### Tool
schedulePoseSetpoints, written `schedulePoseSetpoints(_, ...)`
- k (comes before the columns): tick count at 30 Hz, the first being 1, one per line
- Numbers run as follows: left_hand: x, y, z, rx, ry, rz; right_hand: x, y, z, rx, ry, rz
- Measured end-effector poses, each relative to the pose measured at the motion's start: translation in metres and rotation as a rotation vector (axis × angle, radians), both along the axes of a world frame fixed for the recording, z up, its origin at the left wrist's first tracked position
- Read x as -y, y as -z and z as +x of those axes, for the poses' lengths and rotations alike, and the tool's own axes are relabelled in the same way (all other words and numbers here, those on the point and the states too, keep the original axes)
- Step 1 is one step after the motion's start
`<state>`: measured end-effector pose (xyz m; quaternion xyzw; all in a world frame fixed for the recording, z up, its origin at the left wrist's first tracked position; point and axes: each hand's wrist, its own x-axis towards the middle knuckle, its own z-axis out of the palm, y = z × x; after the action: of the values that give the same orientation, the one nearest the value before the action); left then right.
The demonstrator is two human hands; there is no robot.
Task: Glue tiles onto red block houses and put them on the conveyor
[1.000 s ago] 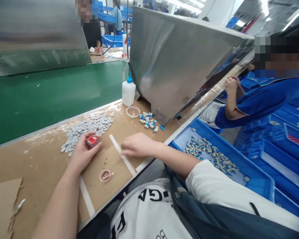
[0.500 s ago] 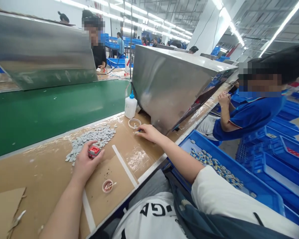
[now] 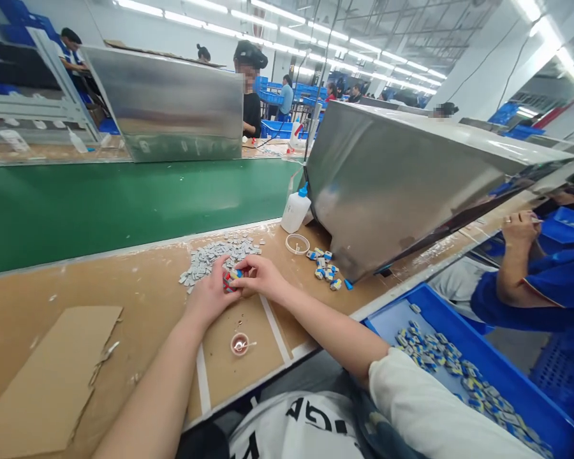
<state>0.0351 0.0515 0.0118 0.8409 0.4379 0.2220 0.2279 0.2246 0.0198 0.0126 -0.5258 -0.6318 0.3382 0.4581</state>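
Observation:
My left hand [image 3: 209, 298] is closed around a small red and grey block [image 3: 227, 282], partly covered by the fingers. My right hand [image 3: 263, 278] pinches a small blue and yellow piece [image 3: 236, 274] at the red block; whether the two are joined cannot be made out. Just behind both hands lies a heap of flat grey tiles [image 3: 210, 258]. Several small blue, yellow and grey pieces [image 3: 323, 268] lie right of my right hand, beside a white ring [image 3: 297, 244]. Nearer to me stands a little cup [image 3: 240, 344] of reddish liquid with a thin white stick in it.
A white bottle with a blue cap [image 3: 296, 209] stands by a large tilted metal panel [image 3: 387, 185]. Torn cardboard [image 3: 52, 376] lies at left. At right, a blue bin [image 3: 377, 319] holds many small pieces. A co-worker's hand [image 3: 521, 229] shows beyond it.
My right hand has moved left from beside the white ring to my left hand, bringing the blue and yellow piece to the red block. The view has turned left.

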Motion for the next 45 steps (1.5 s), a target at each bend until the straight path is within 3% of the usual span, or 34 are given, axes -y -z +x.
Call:
schedulePoseSetpoints(4,-0.001,0.001,0.000,-0.117,-0.057,0.077,0.008,0.003,-0.004,0.299,0.042,0.213)
schedulePoseSetpoints(7,-0.001,0.000,0.000,-0.176,-0.071,0.094,0.014,0.004,-0.007,0.398,-0.009,0.270)
schedulePoseSetpoints(15,0.004,-0.006,0.005,-0.266,-0.039,0.090,0.020,0.014,-0.015,0.441,-0.011,0.244)
schedulePoseSetpoints(20,0.007,-0.015,0.005,-0.275,-0.083,-0.017,0.003,0.014,-0.010,0.397,-0.065,0.215)
schedulePoseSetpoints(26,-0.003,-0.014,-0.007,-0.046,0.144,-0.140,-0.009,0.006,0.003,0.256,0.004,0.244)
schedulePoseSetpoints(29,-0.008,-0.013,-0.013,-0.075,0.141,-0.060,-0.001,-0.003,0.013,0.315,-0.115,0.306)
schedulePoseSetpoints(32,-0.007,-0.015,-0.017,-0.100,0.156,0.068,0.005,-0.014,0.024,0.518,-0.276,0.413)
schedulePoseSetpoints(37,0.003,-0.025,-0.019,-0.006,0.255,0.401,0.006,-0.026,0.032,0.819,-0.354,0.501)
schedulePoseSetpoints(41,0.012,-0.036,-0.017,0.085,0.371,0.550,0.011,-0.030,0.027,0.807,-0.443,0.535)
schedulePoseSetpoints(45,0.017,-0.042,-0.012,0.153,0.460,0.492,0.017,-0.030,0.022,0.704,-0.503,0.567)
